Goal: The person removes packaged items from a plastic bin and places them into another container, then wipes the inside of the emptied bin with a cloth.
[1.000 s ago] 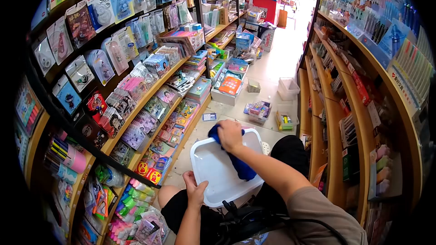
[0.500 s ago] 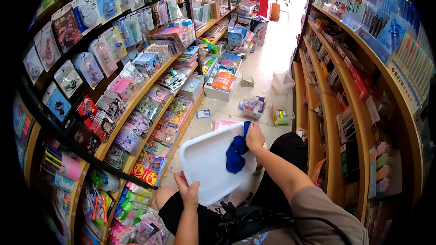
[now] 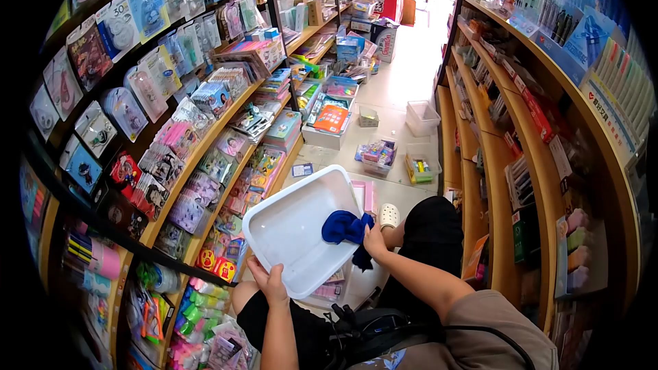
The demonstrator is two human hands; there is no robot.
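A white plastic bin (image 3: 291, 229) is tilted above my lap, its hollow inside facing up towards me. My left hand (image 3: 270, 284) grips the bin's near left rim, thumb on the inner side and fingers behind. At the opposite side, my right hand (image 3: 376, 244) is closed around a bunched dark blue cloth (image 3: 340, 227). Part of this cloth lies against the inside of the bin near the right rim, while another part hangs below my fingers outside it. Behind the bin, a pink-edged tray (image 3: 369, 195) is partly hidden.
Shelves (image 3: 205, 157) with packaged stationery rise on my left, and wooden shelves (image 3: 504, 144) run along my right. On the aisle floor stand a clear empty bin (image 3: 422, 118), a bin of colourful packs (image 3: 378, 155), another small bin (image 3: 420, 166) and a box of books (image 3: 330, 122).
The bin has shifted left and its inside shows more fully. My right hand has moved down and slightly left with the cloth, which now stretches sideways across the bin's right rim.
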